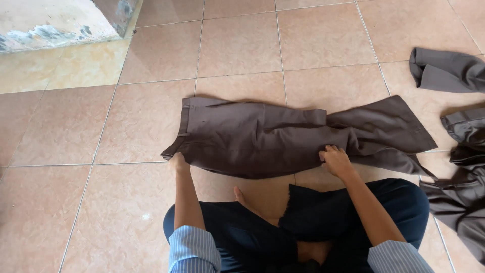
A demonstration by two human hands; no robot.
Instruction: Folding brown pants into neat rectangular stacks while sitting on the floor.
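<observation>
Trousers (283, 139) spread flat on the tiled floor (242, 45), mid-smoothing by the look of it.

Left hand (178, 163) pinches the waistband corner, right hand (334, 161) grips the near edge further down the legs, hands well apart. Seems like the straightening step; next move probably needs both edges pulled even before any fold. More dark garments (457, 151) piled off to the right.
</observation>
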